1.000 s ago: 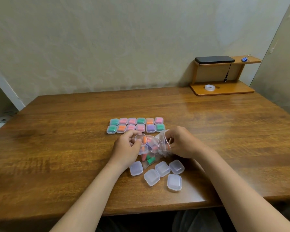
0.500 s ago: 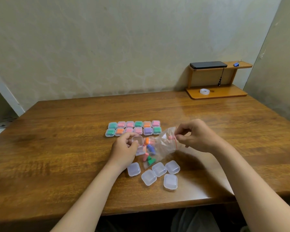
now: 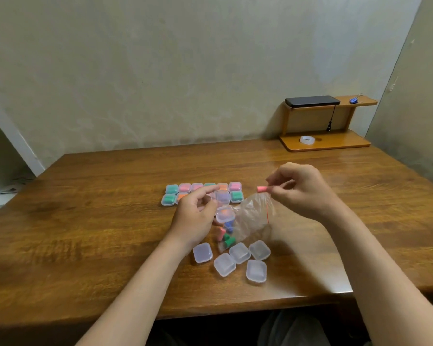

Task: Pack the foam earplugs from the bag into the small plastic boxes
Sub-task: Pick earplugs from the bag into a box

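Right hand (image 3: 303, 193) is lifting clear of bag (image 3: 250, 216), thumb and forefinger pinching pink earplug (image 3: 262, 189): short foam cylinder, lying level, free end pointing left of fingertips. Left hand (image 3: 195, 216) is holding open box (image 3: 225, 214) below-left of that pinch, fingers curled.

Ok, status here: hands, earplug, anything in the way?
Right hand pinches pink earplug above bag. Left hand holds open box. Nothing between earplug and box.
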The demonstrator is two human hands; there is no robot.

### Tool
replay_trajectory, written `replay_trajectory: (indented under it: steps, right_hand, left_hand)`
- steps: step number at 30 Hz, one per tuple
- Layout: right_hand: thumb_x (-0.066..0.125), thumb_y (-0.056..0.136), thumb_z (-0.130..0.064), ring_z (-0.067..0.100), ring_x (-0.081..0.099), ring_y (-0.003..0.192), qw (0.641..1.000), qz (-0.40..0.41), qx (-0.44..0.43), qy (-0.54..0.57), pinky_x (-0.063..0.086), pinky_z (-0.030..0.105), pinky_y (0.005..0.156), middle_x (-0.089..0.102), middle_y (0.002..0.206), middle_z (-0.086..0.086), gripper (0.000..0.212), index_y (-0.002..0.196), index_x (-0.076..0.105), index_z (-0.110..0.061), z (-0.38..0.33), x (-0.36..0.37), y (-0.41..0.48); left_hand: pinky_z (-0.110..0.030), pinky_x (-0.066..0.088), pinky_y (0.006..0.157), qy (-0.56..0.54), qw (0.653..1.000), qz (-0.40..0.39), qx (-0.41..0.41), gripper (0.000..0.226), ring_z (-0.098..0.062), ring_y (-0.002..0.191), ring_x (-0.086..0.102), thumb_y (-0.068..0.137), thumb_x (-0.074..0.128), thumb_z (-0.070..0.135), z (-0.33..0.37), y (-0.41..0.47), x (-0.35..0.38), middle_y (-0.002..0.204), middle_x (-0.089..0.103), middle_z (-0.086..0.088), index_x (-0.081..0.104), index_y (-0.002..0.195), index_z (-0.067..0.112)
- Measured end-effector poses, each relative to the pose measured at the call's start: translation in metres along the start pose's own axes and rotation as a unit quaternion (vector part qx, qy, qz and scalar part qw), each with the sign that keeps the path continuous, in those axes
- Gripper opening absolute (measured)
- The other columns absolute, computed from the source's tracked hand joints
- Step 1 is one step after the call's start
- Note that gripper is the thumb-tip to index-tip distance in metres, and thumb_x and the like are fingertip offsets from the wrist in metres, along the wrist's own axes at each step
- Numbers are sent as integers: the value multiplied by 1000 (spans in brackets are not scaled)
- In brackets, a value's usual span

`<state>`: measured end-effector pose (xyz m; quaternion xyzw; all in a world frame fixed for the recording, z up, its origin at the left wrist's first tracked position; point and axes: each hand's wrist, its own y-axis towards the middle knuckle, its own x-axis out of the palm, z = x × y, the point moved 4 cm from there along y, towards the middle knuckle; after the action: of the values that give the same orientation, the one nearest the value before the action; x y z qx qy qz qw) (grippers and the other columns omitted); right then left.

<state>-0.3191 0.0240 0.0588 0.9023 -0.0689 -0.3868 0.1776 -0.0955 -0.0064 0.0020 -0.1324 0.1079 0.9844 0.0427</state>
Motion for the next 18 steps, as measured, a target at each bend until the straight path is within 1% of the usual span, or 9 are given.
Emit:
replay_trajectory:
  steps: [2,4,5,8,10,11,13,15,18]
  right_hand:
    - [77,81,-14,11,64,82,999,-30,-29,20,59,34,72,66,90,-5,7,79,72,-19,-12,13,-2]
    - [79,81,-18,8,62,85,997,-58,-54,21,56,27,74,65,93,-8,8,79,73,-23,-22,25,-4]
    - [80,80,-19,6,62,86,995,-69,-64,17,54,24,73,65,94,-9,10,79,73,-26,-24,30,-4]
    - [81,79,-20,2,60,86,993,-89,-77,11,47,15,71,64,93,-13,13,79,74,-31,-29,42,-4]
    - [80,80,-20,1,60,85,993,-94,-69,3,46,14,71,64,94,-13,11,81,75,-30,-29,46,-4]
    - [80,80,-20,2,60,86,993,-95,-67,-2,46,14,71,64,95,-13,9,82,76,-28,-29,48,-4]
    - [79,81,-19,3,60,86,993,-98,-68,-13,45,13,70,64,95,-10,6,84,77,-24,-31,50,-4]
    - [78,82,-18,4,59,85,992,-100,-67,-23,47,15,70,63,95,-9,5,85,77,-22,-34,52,-4]
    - [77,83,-19,5,59,83,993,-95,-69,-32,50,18,69,61,92,-11,6,86,75,-23,-36,52,-6]
  left_hand:
    - [-55,58,87,-9,1000,-22,5,42,-11,81,65,96,54,3,5,-2,4,75,65,21,68,106,41]
    - [-62,55,87,-26,999,-40,11,37,-26,84,65,90,55,12,7,-3,6,81,63,9,71,108,41]
    - [-63,55,87,-32,998,-47,10,37,-32,89,67,86,54,17,9,-3,7,82,63,7,71,109,41]
    - [-60,56,89,-34,998,-61,6,40,-32,95,67,82,53,21,12,-5,5,80,64,12,71,111,42]
    - [-61,56,88,-38,998,-57,5,40,-39,98,66,81,54,20,11,-6,2,84,64,6,71,110,42]
    - [-61,56,87,-39,998,-53,7,40,-40,97,66,81,55,19,11,-6,0,86,65,4,71,111,41]
    - [-61,57,85,-34,998,-50,15,41,-34,89,68,81,59,20,11,-8,-2,89,67,-1,71,115,38]
    - [-60,57,86,-26,998,-55,29,42,-32,88,69,83,65,17,15,-11,-3,97,71,-9,69,121,34]
    - [-49,61,85,-38,997,-67,31,44,-28,91,74,88,73,5,16,-13,-3,107,71,-13,66,125,29]
